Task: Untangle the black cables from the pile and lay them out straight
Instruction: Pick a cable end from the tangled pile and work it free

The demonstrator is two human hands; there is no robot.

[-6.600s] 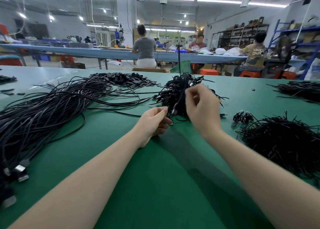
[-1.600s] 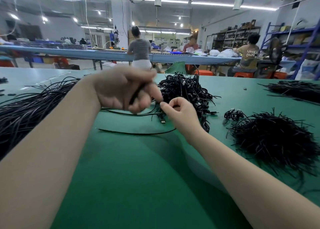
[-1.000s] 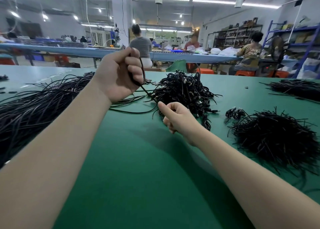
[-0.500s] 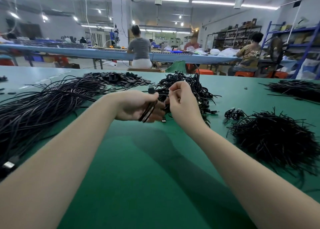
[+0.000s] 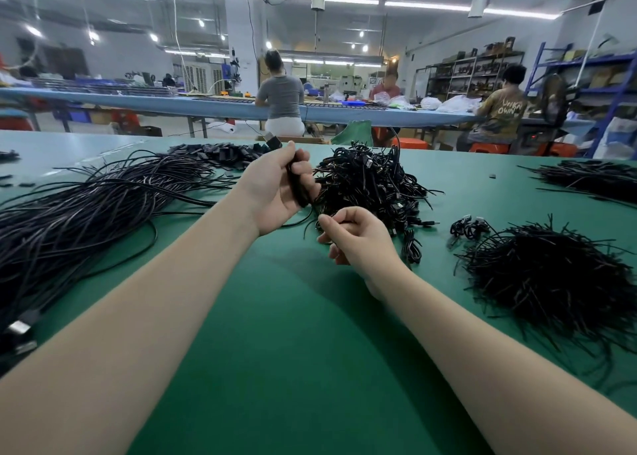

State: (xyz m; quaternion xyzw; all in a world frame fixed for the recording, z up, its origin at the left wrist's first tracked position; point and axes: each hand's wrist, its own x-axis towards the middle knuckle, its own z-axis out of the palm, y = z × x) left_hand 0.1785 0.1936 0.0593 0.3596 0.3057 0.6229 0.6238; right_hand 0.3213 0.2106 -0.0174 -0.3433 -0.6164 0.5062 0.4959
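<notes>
A tangled pile of black cables (image 5: 370,182) sits on the green table (image 5: 282,351) at centre. My left hand (image 5: 275,192) is raised just left of the pile and grips a folded black cable (image 5: 297,187); its plug end sticks up above my fingers and its tail trails onto the table. My right hand (image 5: 355,237) rests low on the table in front of the pile, fingers curled, thumb and forefinger close together. Whether it pinches a strand I cannot tell. To the left lies a long bundle of straightened black cables (image 5: 79,209).
A heap of short black wire pieces (image 5: 548,275) lies at the right, a small coiled cable (image 5: 468,227) beside it. More wires (image 5: 593,178) lie far right, small black parts (image 5: 224,153) at the back. People sit at a long blue table (image 5: 213,106) behind.
My left hand has lifted and turned upright with the cable. My right hand has let go of it and dropped to the table in front of the pile.
</notes>
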